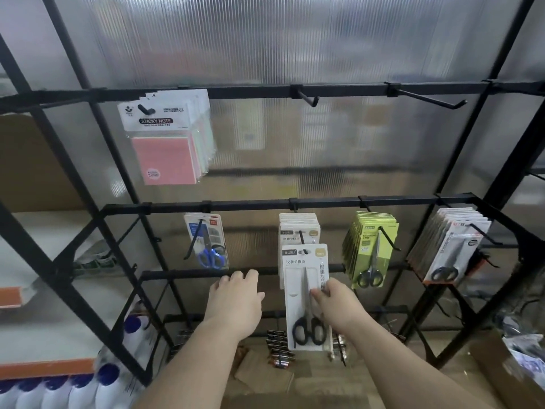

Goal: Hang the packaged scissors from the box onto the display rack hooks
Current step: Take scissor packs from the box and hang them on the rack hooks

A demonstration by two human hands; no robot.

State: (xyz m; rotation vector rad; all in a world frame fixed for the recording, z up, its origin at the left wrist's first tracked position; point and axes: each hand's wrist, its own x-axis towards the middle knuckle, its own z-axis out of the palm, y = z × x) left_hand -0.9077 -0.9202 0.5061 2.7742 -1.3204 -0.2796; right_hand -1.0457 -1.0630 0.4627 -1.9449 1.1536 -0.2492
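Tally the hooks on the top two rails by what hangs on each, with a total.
Sticky note packs: 1 hook
Packaged scissors: 4 hooks (blue-handled, white card, green card, grey card)
Bare hooks: 2
Total: 7 hooks

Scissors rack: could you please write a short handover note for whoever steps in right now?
Right hand: fingers pinch the white scissors pack, its hole at the tip of the middle hook.
Left hand: empty, open, by the lower bar.
Done: white packs already on that hook; blue, green and grey scissors packs hang alongside.
Left: push this pack fully on, then fetch more from the box at lower right.
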